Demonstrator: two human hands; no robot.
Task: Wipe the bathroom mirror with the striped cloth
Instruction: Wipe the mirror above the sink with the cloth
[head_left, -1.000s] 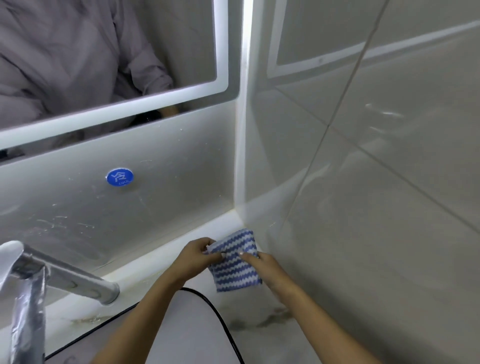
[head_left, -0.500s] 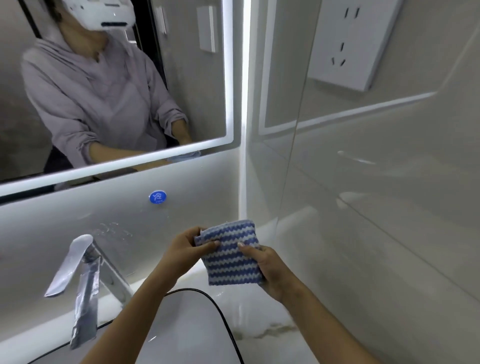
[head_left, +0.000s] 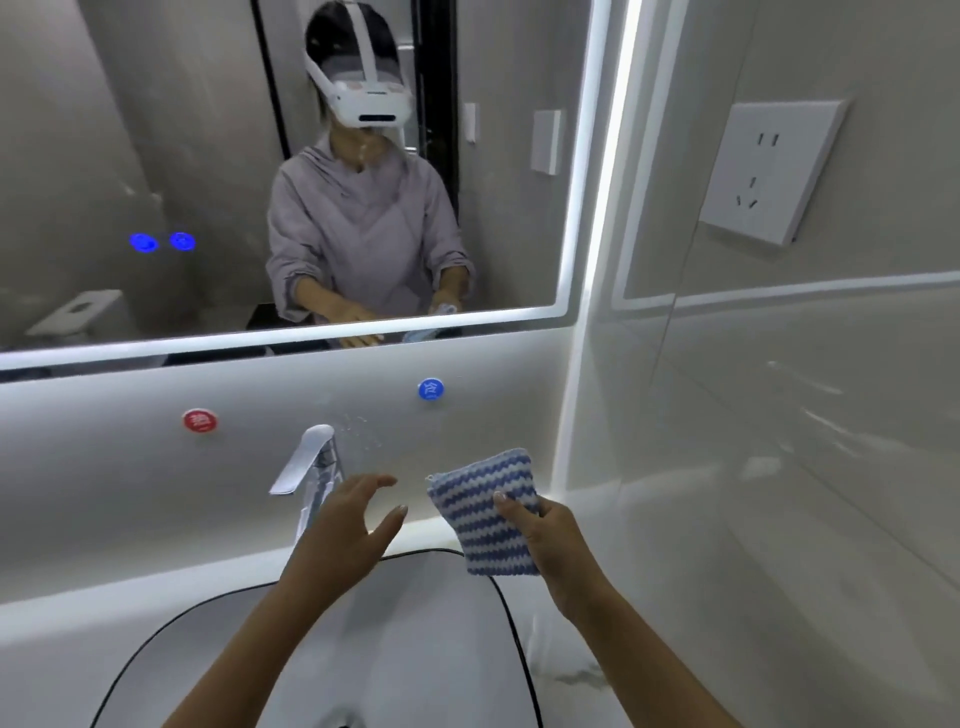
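Note:
The folded blue-and-white striped cloth (head_left: 483, 509) is held up over the back right of the basin, pinched by my right hand (head_left: 550, 540) with the thumb across its front. My left hand (head_left: 348, 535) hovers just left of the cloth with fingers spread, touching nothing. The bathroom mirror (head_left: 156, 156), edged by a lit white strip, fills the wall above and reflects a person in a grey top wearing a headset.
A chrome tap (head_left: 306, 467) stands behind my left hand. A red button (head_left: 200, 420) and a blue button (head_left: 430, 389) sit on the panel under the mirror. The white basin (head_left: 415, 649) lies below. A wall socket (head_left: 769, 176) is mounted on the right tiled wall.
My left hand has let go of the cloth and drawn away to the left. The right hand alone now holds it, raised higher. The view has tilted up, showing much more of the mirror.

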